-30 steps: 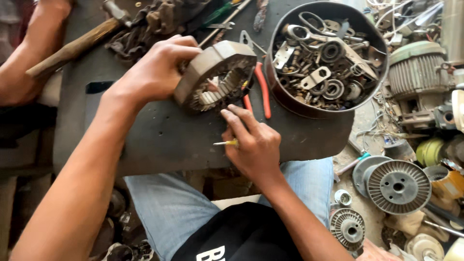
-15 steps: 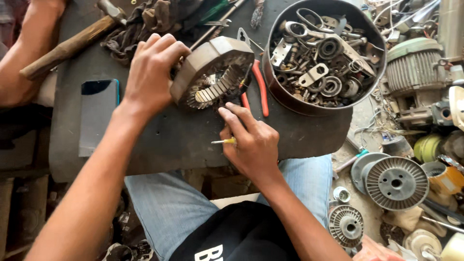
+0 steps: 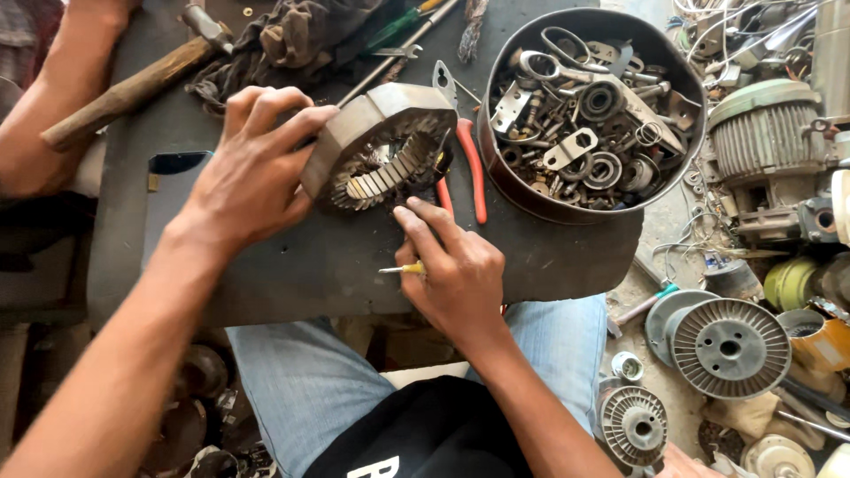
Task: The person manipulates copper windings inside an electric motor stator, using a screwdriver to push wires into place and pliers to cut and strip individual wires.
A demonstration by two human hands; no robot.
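Observation:
A round grey motor stator [image 3: 376, 146] with slotted inner teeth stands tilted on edge on a dark board [image 3: 354, 257] across my lap. My left hand [image 3: 252, 173] grips its outer rim from the left. My right hand [image 3: 452, 265] rests on the board just below the stator, fingers closed around a small yellow-handled tool [image 3: 403, 268] whose thin tip points left. Red-handled pliers [image 3: 469, 173] lie partly behind the stator, between it and a bowl.
A large round metal bowl [image 3: 505, 190] full of spanners, bearings and scrap parts sits at the board's right. A wooden-handled hammer [image 3: 124, 88], a rag [image 3: 292, 35] and another person's arm [image 3: 44, 133] lie upper left. Motors and spools [image 3: 730, 345] crowd the floor on the right.
My left hand has shifted its grip on the stator, turning it slightly. My right hand stays nearly still on the board with the small tool.

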